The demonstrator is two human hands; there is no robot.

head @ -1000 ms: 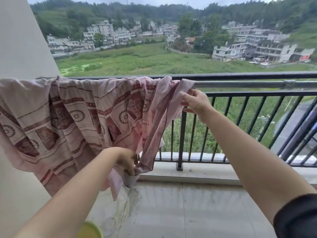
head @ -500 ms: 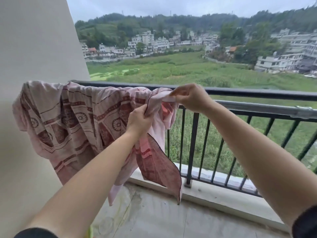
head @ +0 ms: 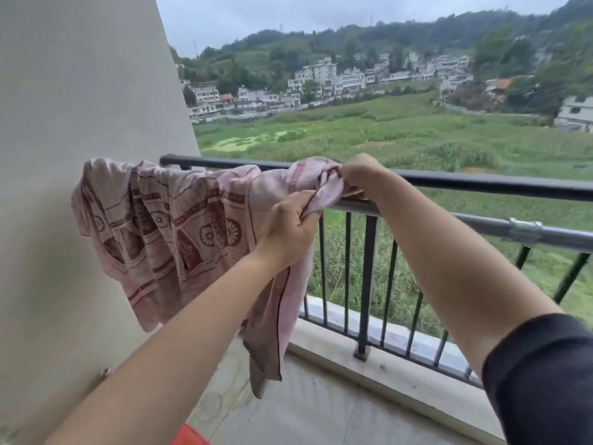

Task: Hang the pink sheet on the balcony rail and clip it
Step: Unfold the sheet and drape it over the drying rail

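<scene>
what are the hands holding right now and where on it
The pink sheet. The left hand grips its bunched right edge just below the rail; the right hand pinches that end at the rail.

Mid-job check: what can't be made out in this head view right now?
- Head: anything small in the right hand; its fingers curl away into the bunched sheet.
- Head: the sheet's outer half, behind the rail and its own folds.
- Head: orange thing, cut off by the bottom edge.
</scene>
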